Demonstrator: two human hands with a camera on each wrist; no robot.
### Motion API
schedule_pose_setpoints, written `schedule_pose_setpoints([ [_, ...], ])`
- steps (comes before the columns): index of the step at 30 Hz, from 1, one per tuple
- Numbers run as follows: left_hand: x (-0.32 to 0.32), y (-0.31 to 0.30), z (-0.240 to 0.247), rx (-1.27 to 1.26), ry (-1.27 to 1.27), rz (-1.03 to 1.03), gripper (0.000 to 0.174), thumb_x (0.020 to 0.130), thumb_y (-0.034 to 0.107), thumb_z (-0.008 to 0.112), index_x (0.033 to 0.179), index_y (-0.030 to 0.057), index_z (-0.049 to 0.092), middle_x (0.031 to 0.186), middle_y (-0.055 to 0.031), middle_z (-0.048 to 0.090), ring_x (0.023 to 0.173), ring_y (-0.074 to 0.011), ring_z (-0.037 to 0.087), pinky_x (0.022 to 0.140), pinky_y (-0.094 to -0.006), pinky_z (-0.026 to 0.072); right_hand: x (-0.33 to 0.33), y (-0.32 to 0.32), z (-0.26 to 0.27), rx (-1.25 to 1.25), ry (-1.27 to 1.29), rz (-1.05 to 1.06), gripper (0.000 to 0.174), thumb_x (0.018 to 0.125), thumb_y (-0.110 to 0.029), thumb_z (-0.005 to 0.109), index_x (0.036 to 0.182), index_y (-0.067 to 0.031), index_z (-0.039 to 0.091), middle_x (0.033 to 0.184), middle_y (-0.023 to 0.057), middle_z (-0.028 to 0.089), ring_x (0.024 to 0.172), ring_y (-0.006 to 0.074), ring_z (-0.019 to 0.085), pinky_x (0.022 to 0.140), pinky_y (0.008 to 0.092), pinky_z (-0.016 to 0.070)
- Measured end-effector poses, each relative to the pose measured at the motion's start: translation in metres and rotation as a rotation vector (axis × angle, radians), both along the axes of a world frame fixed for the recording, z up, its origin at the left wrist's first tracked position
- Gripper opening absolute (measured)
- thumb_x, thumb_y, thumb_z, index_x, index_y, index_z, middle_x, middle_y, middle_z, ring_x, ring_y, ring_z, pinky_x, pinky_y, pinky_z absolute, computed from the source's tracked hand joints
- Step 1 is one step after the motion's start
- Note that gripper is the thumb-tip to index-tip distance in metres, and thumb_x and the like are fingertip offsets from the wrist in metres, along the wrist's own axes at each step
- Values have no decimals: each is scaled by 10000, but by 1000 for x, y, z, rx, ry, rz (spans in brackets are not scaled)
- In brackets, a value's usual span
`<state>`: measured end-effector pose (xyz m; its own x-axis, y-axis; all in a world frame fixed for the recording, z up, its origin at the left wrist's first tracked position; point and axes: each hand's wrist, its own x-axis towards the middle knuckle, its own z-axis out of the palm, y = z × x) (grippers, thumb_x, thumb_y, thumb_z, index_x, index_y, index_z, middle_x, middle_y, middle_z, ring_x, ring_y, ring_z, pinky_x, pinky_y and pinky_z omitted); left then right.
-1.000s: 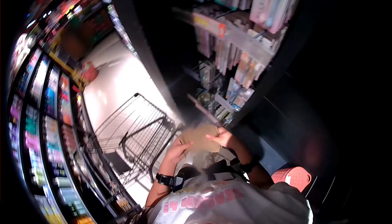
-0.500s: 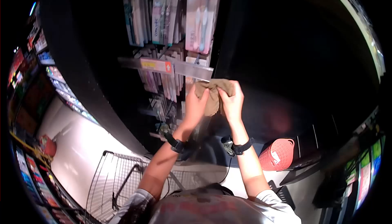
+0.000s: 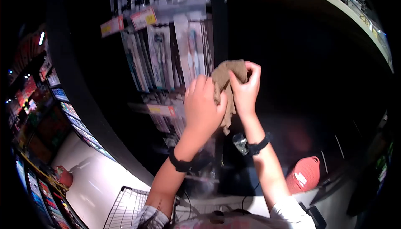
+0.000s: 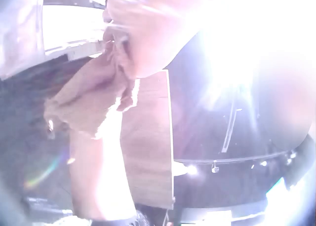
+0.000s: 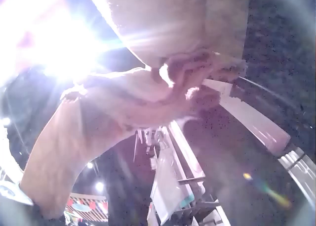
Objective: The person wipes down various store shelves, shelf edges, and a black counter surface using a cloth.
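Observation:
A crumpled olive-brown cloth [image 3: 227, 72] is held up between both hands in the head view, in front of a dark panel. The left hand [image 3: 204, 103] grips its left edge, back of the hand toward the camera. Thumb and fingers of the right hand [image 3: 246, 89] pinch its upper right part, and a loose end hangs between the hands. In the left wrist view the cloth [image 4: 89, 97] hangs from the left hand [image 4: 153, 28], washed out by glare. The right wrist view shows the right hand [image 5: 158, 23] close to the bunched fabric, its fingertips unclear.
Packaged toothbrushes [image 3: 161, 58] hang on a rack behind the left hand, with price tags [image 3: 144, 18] above. A wire cart [image 3: 125, 208] stands at lower left, a red basket [image 3: 303, 174] at lower right. Stocked shelves line the far left.
The hands have risen from near the body to in front of the dark panel, with the cloth bunched between them. The view has swung right; the cart now shows only at the bottom.

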<state>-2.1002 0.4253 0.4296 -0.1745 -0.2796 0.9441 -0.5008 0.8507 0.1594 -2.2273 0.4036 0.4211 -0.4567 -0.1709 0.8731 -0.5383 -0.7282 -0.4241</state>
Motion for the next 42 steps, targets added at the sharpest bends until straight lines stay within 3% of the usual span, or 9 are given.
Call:
schedule_pose_setpoints([
  [2, 7, -11, -3, 40, -86, 39, 250, 676, 143, 606, 873, 13, 524, 857, -137, 485, 870, -318, 475, 750, -395, 378, -1, -6, -6, -100, 11, -59, 214, 705, -24, 698, 808, 0, 513, 841, 55, 488, 734, 137, 486, 673, 243, 418],
  [4, 11, -21, -10, 62, -131, 48, 251, 669, 120, 621, 868, 7, 516, 870, -143, 487, 875, -323, 475, 746, -397, 377, -2, -19, -18, 45, -206, 407, 142, 766, -50, 651, 814, 16, 534, 763, 39, 507, 690, 104, 480, 645, 227, 413],
  [7, 15, -28, 6, -1, -144, -4, 253, 655, 80, 635, 853, -4, 501, 872, -154, 478, 867, -347, 475, 736, -400, 381, -4, -21, -3, 15, -113, 295, 132, 811, -91, 614, 826, 23, 550, 729, 41, 532, 685, 92, 490, 647, 230, 420],
  [14, 1, -56, 77, -22, 108, -65, 219, 790, 132, 576, 959, 8, 511, 743, -224, 577, 722, -417, 554, 611, -458, 446, -12, -26, 100, -90, 112, 291, 209, 868, -175, 554, 912, 29, 558, 817, 160, 600, 743, 259, 600, 678, 314, 458],
  [23, -1, -36, -25, 99, -152, 247, 118, 799, 131, 535, 878, 57, 489, 707, -176, 573, 632, -378, 567, 537, -446, 452, -9, -22, -22, 60, 181, 90, 121, 890, -97, 479, 939, 5, 523, 827, 177, 580, 746, 348, 575, 643, 347, 461],
  [29, -21, -8, -54, -142, -286, 475, 140, 643, 43, 558, 755, 55, 474, 661, -85, 463, 565, -246, 542, 502, -344, 433, -14, -36, -96, 244, 11, 452, 113, 861, 35, 429, 941, 40, 509, 797, 128, 571, 744, 156, 557, 688, 285, 454],
  [33, -36, 4, -80, -93, -367, 481, 107, 641, 76, 541, 692, 75, 447, 617, -66, 473, 554, -228, 540, 505, -325, 429, -22, -24, -116, 429, -517, 1049, 125, 855, -37, 473, 947, 16, 539, 844, 34, 550, 775, 115, 540, 682, 232, 437],
  [34, -38, 4, -92, -36, -415, 469, 107, 637, 74, 540, 694, 75, 449, 602, -64, 478, 553, -228, 542, 508, -329, 433, -23, -22, -126, 404, 32, 464, 140, 818, -36, 499, 947, -7, 546, 826, 59, 551, 753, 147, 553, 679, 254, 446],
  [42, -16, 4, -230, 396, -216, 174, 148, 624, 63, 564, 744, 52, 479, 649, -109, 546, 626, -305, 579, 539, -375, 452, -5, 14, -244, 612, 132, 148, 214, 802, -92, 511, 1012, -48, 527, 929, 164, 586, 863, 366, 570, 699, 370, 465],
])
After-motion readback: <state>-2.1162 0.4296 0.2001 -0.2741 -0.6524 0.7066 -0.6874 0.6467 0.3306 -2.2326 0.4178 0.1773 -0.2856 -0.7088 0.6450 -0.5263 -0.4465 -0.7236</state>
